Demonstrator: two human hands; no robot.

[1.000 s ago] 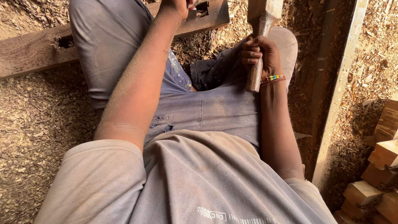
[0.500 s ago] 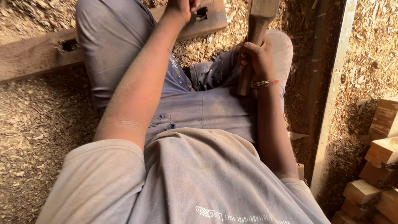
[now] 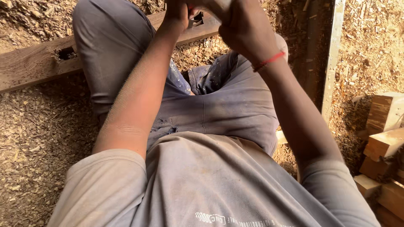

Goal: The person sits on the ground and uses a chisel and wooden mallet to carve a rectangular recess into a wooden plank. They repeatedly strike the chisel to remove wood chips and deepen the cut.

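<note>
I sit astride a long wooden plank (image 3: 33, 63) that lies on the ground and has a rectangular hole (image 3: 65, 53) cut in it. My left hand (image 3: 176, 11) is a fist at the top edge of the view, beside a second hole (image 3: 198, 19) in the plank. It grips a thin tool with a red part, mostly hidden. My right hand (image 3: 244, 27), with a red band on the wrist, is closed around a pale wooden mallet (image 3: 219, 4) whose head is cut off by the frame. The two hands are almost touching.
Wood shavings (image 3: 42, 147) cover the ground all round. A pale upright strip (image 3: 332, 63) runs along the right, next to a dark board. Several sawn wooden blocks (image 3: 387, 126) are stacked at the far right. My legs in grey trousers lie across the plank.
My right hand has swung the mallet from the right in towards my left hand at the top centre. The left hand has stayed at the hole.
</note>
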